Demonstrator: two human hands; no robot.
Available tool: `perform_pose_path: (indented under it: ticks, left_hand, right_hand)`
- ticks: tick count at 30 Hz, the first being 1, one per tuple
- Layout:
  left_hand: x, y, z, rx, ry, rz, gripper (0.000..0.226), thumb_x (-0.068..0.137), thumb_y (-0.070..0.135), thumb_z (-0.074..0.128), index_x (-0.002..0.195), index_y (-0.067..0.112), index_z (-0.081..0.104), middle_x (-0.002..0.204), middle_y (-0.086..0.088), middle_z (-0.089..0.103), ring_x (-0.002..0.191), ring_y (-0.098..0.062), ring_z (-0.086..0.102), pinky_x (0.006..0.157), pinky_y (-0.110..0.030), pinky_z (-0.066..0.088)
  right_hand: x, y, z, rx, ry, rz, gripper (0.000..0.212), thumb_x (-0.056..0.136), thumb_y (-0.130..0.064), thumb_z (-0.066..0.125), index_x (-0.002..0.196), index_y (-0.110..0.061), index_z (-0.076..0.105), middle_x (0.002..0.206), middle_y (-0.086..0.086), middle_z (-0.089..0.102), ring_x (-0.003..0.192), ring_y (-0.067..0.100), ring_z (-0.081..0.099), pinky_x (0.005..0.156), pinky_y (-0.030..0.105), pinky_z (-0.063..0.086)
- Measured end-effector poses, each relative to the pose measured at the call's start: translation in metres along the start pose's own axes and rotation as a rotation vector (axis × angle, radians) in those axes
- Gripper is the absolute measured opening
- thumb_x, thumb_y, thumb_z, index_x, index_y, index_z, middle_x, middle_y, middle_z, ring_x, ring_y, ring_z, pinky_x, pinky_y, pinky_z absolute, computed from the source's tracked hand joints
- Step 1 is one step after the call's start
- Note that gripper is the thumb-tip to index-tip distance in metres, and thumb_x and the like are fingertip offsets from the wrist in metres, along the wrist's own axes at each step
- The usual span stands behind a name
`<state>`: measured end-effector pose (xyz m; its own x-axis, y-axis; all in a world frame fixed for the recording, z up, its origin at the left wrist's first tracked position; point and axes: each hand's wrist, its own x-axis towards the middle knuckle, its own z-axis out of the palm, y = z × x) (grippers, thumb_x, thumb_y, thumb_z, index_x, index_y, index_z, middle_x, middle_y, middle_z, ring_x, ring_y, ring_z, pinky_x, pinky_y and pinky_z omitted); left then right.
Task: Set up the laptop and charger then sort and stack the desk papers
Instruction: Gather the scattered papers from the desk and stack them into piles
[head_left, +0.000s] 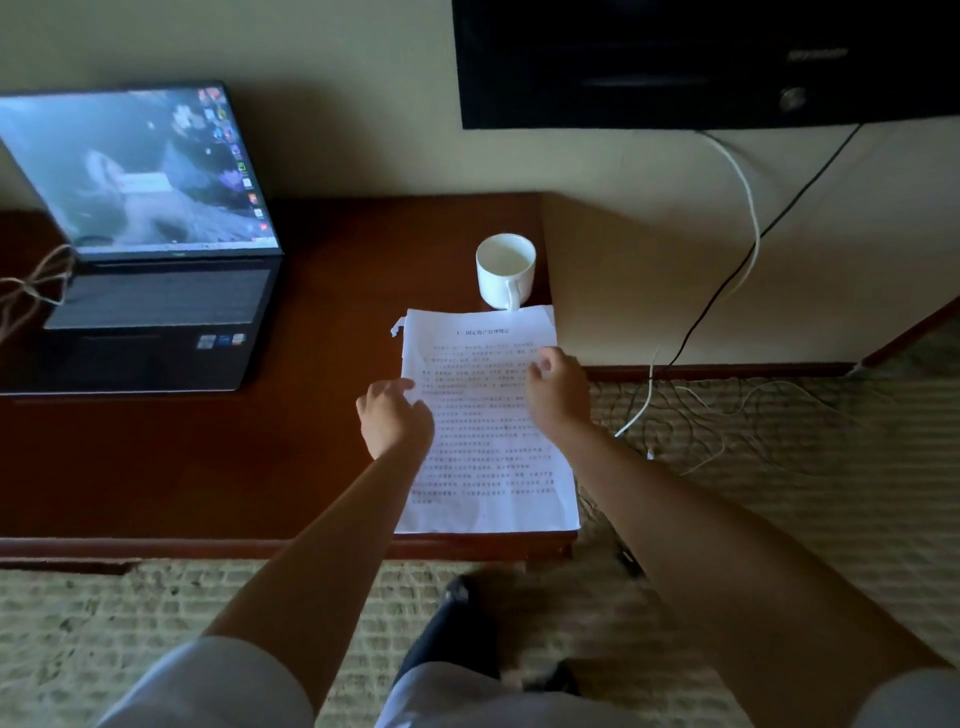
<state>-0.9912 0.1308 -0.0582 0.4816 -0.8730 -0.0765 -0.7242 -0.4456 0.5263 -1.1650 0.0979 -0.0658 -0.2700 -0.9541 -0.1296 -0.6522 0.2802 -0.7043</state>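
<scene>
Papers (488, 415): a stack of white printed sheets lies at the right end of a dark wooden desk (208, 457), its right edge at the desk's right edge and its near edge close to the front rim; a torn corner of a lower sheet pokes out at the top left.
Left hand (393, 415): rests on the left edge of the stack about midway along it, fingers lying fairly straight across the top sheet, gripping nothing.
Right hand (558, 387): over the right edge of the stack, fingers loosely curled with the tips on or just above the paper; whether it pinches a sheet cannot be told.
Laptop (150, 244): open on the left part of the desk, well apart from the papers, screen lit with a desktop picture and a column of icons.
Charger cable (31, 283): a pale cord loops beside the laptop's left side, at the picture's edge.
Cup (505, 270): white, upright, handle toward the papers, just beyond the top edge of the stack at the desk's right corner.
Wall: a black television (701, 62) hangs above, with one white and one black cable (748, 208) trailing down to the floor.
Floor: patterned carpet (779, 467) with a tangle of thin wires beside the desk.
</scene>
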Motion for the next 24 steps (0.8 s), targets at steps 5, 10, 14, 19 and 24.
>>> perform_pose_path:
  ticks: [5, 10, 14, 19, 24]
  left_hand:
    - [0.034, 0.022, 0.001, -0.145, -0.168, 0.054, 0.027, 0.091, 0.004, 0.056, 0.114, 0.014, 0.065, 0.122, -0.002, 0.063, 0.104, -0.015, 0.059, 0.077, -0.019, 0.05]
    - [0.083, 0.047, 0.012, -0.234, -0.366, 0.082, 0.034, 0.09, 0.005, 0.059, 0.122, 0.015, 0.059, 0.12, -0.003, 0.062, 0.093, -0.01, 0.058, 0.054, -0.01, 0.043]
    - [0.125, 0.065, 0.021, -0.211, -0.399, 0.146, 0.047, 0.086, 0.003, 0.063, 0.129, 0.017, 0.054, 0.123, -0.003, 0.061, 0.1, -0.013, 0.058, 0.064, -0.015, 0.048]
    - [0.183, 0.099, 0.026, -0.318, -0.39, 0.125, 0.053, 0.083, 0.0, 0.064, 0.133, 0.016, 0.053, 0.12, -0.002, 0.062, 0.107, -0.017, 0.059, 0.093, -0.03, 0.05]
    - [0.231, 0.135, 0.048, -0.633, -0.558, 0.017, 0.057, 0.089, -0.006, 0.054, 0.14, 0.016, 0.045, 0.131, -0.004, 0.056, 0.1, -0.018, 0.061, 0.094, -0.042, 0.052]
  right_hand:
    - [0.035, -0.036, 0.012, 0.329, -0.117, 0.199, 0.039, 0.096, -0.035, 0.044, 0.132, -0.02, 0.049, 0.129, 0.005, 0.059, 0.112, 0.027, 0.059, 0.095, 0.04, 0.048]
    - [0.072, -0.063, 0.026, 0.507, -0.153, 0.337, 0.038, 0.097, -0.038, 0.04, 0.129, -0.019, 0.05, 0.106, 0.006, 0.06, 0.096, 0.027, 0.065, 0.091, 0.043, 0.052]
    - [0.111, -0.073, 0.035, 0.594, -0.097, 0.395, 0.034, 0.099, -0.028, 0.04, 0.101, -0.001, 0.06, 0.09, 0.01, 0.057, 0.08, 0.022, 0.057, 0.089, 0.042, 0.052]
    - [0.154, -0.087, 0.044, 0.744, 0.048, 0.382, 0.039, 0.098, -0.025, 0.043, 0.063, -0.013, 0.054, 0.064, 0.001, 0.054, 0.057, 0.016, 0.052, 0.077, 0.039, 0.051]
    - [0.201, -0.096, 0.052, 0.714, 0.022, 0.315, 0.04, 0.098, -0.027, 0.039, 0.062, -0.015, 0.051, 0.06, 0.002, 0.052, 0.056, 0.018, 0.051, 0.068, 0.038, 0.044]
